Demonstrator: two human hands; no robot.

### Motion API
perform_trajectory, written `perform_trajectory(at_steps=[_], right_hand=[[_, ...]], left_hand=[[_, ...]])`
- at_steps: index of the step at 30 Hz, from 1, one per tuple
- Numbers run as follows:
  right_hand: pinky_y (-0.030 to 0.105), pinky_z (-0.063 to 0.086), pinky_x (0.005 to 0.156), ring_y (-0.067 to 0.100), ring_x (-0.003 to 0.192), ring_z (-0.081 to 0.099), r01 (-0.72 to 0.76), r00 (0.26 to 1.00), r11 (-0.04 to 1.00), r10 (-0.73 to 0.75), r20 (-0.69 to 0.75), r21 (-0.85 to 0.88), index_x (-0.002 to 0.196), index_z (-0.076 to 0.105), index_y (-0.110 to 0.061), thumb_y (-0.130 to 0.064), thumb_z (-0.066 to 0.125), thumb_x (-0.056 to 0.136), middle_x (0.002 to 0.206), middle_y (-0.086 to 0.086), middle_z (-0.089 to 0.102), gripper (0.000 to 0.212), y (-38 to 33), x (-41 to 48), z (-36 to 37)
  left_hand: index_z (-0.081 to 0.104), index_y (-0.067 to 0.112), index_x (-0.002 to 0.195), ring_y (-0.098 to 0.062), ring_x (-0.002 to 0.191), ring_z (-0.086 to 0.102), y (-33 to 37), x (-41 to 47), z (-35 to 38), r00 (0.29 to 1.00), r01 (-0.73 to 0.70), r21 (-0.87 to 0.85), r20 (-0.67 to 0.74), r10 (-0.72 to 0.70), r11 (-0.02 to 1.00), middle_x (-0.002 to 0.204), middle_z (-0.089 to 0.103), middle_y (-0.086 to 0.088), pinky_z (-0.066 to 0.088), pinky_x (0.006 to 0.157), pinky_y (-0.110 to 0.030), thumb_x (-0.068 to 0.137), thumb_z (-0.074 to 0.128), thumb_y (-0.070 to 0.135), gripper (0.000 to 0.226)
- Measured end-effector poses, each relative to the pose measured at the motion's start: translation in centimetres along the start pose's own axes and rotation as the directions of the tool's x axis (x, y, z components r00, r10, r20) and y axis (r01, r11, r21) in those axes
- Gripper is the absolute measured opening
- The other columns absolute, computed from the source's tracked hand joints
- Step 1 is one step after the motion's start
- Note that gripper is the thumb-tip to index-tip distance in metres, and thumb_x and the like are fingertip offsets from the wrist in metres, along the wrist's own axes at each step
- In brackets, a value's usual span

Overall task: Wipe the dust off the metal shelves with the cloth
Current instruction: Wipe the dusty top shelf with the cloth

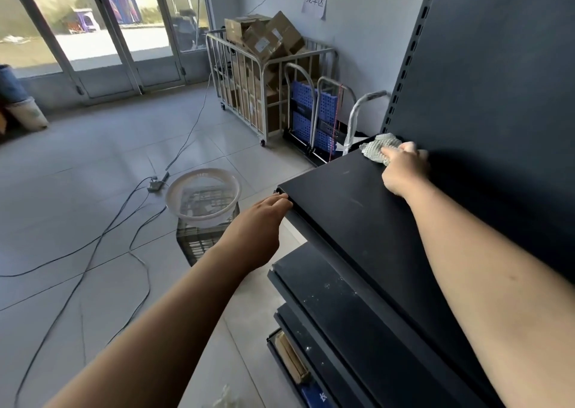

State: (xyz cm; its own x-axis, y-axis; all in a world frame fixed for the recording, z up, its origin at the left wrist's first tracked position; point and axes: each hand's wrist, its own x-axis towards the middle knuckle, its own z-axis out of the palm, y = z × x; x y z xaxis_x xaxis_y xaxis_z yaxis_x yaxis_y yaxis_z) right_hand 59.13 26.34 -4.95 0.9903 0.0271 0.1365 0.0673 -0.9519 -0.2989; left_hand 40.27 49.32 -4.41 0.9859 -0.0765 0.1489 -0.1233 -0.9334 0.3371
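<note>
A dark metal shelf unit fills the right side. Its top shelf [339,202] is a flat black panel with faint dust streaks. A pale green cloth [378,147] lies at that shelf's far back corner, and my right hand [404,168] presses down on it, fingers closed over its near edge. My left hand [261,227] rests at the shelf's near left front corner, fingertips touching the edge, holding nothing. Below, a second shelf [317,289] shows white dust specks, and a third shelf [311,348] sits lower still.
A white basin [202,197] of water sits on a dark crate [202,242] left of the shelves. Cables [124,214] trail over the tiled floor. A wire cage cart [264,74] with cardboard boxes and blue folded trolleys [314,112] stand by the far wall.
</note>
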Motion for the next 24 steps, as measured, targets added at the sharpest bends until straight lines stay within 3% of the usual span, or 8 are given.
perform_trajectory(at_steps=[2,5,8,11,13,17,21,24], right_hand=[[0.035,0.025,0.11,0.035,0.124,0.033,0.067,0.997,0.996,-0.07,0.04,0.054,0.136,0.048,-0.026,-0.002,0.037,0.087,0.144,0.01,0.035,0.056,-0.9,-0.7,-0.1],[0.03,0.022,0.112,0.033,0.127,0.033,0.205,0.976,0.973,-0.211,0.048,0.102,0.133,0.053,-0.023,0.002,0.036,0.087,0.145,0.009,0.038,0.056,-2.4,-2.7,0.2],[0.028,0.021,0.114,0.029,0.129,0.035,0.233,0.967,0.956,-0.247,0.056,0.179,0.128,0.059,-0.023,0.004,0.035,0.087,0.142,0.006,0.043,0.055,-3.2,-4.8,0.3],[0.032,0.031,0.112,0.024,0.123,0.044,0.233,0.964,0.921,-0.262,0.051,0.312,0.117,0.067,-0.026,0.005,0.039,0.082,0.132,0.001,0.052,0.055,-3.6,-7.2,0.0],[0.027,0.037,0.107,0.02,0.117,0.05,0.206,0.97,0.901,-0.239,0.041,0.382,0.107,0.071,-0.027,0.006,0.042,0.078,0.124,-0.002,0.057,0.053,-4.1,-9.5,-0.3],[-0.003,0.036,0.077,0.006,0.098,0.056,0.1,0.987,0.855,-0.151,0.059,0.509,0.093,0.076,-0.023,0.01,0.043,0.075,0.111,-0.009,0.061,0.05,-5.1,-14.4,-2.0],[-0.003,0.037,0.066,0.0,0.085,0.056,0.024,0.999,0.854,-0.035,0.011,0.52,0.083,0.077,-0.02,0.011,0.044,0.073,0.094,-0.018,0.06,0.047,-4.2,-18.1,-2.8],[-0.002,0.038,0.069,0.004,0.088,0.058,-0.065,0.991,0.862,0.114,-0.068,0.502,0.079,0.077,-0.02,0.012,0.043,0.072,0.095,-0.014,0.062,0.047,-2.3,-19.8,-3.1]], left_hand=[[0.044,0.016,0.133,-0.019,0.13,0.04,-0.1,0.1,0.1,1.0,0.0,0.001,-0.002,0.0,1.0,0.147,0.037,0.004,0.038,0.096,-0.028,0.075,0.034,-0.016,0.067],[0.037,0.019,0.139,-0.017,0.137,0.032,-0.5,0.0,0.5,1.0,-0.001,0.001,0.01,0.001,1.0,0.153,0.027,0.005,0.033,0.105,-0.028,0.076,0.034,-0.016,0.072],[0.031,0.021,0.143,-0.017,0.138,0.029,-0.9,-0.3,0.8,0.999,-0.013,0.001,0.032,0.013,1.0,0.155,0.02,0.007,0.032,0.107,-0.031,0.075,0.034,-0.015,0.077],[0.029,0.022,0.144,-0.016,0.14,0.026,-1.3,-0.3,0.5,0.998,-0.049,0.008,0.051,0.048,0.999,0.155,0.019,0.007,0.03,0.109,-0.031,0.075,0.033,-0.013,0.077],[0.029,0.022,0.144,-0.016,0.14,0.024,-1.6,-0.2,0.2,0.996,-0.071,0.017,0.062,0.07,0.997,0.155,0.019,0.006,0.028,0.11,-0.03,0.076,0.033,-0.012,0.076],[0.034,0.017,0.141,-0.019,0.139,0.028,-1.8,0.2,-0.2,0.987,-0.151,0.037,0.063,0.148,0.988,0.152,0.029,-0.001,0.028,0.112,-0.031,0.078,0.035,-0.01,0.068],[0.034,0.016,0.14,-0.024,0.132,0.037,-1.2,0.3,-0.5,0.972,-0.228,0.051,0.067,0.225,0.972,0.15,0.033,-0.002,0.036,0.106,-0.035,0.081,0.038,-0.006,0.063],[0.041,0.012,0.136,-0.025,0.131,0.038,-0.7,0.8,-0.6,0.945,-0.306,0.035,0.134,0.299,0.951,0.145,0.038,-0.004,0.036,0.105,-0.033,0.082,0.042,-0.003,0.056]])
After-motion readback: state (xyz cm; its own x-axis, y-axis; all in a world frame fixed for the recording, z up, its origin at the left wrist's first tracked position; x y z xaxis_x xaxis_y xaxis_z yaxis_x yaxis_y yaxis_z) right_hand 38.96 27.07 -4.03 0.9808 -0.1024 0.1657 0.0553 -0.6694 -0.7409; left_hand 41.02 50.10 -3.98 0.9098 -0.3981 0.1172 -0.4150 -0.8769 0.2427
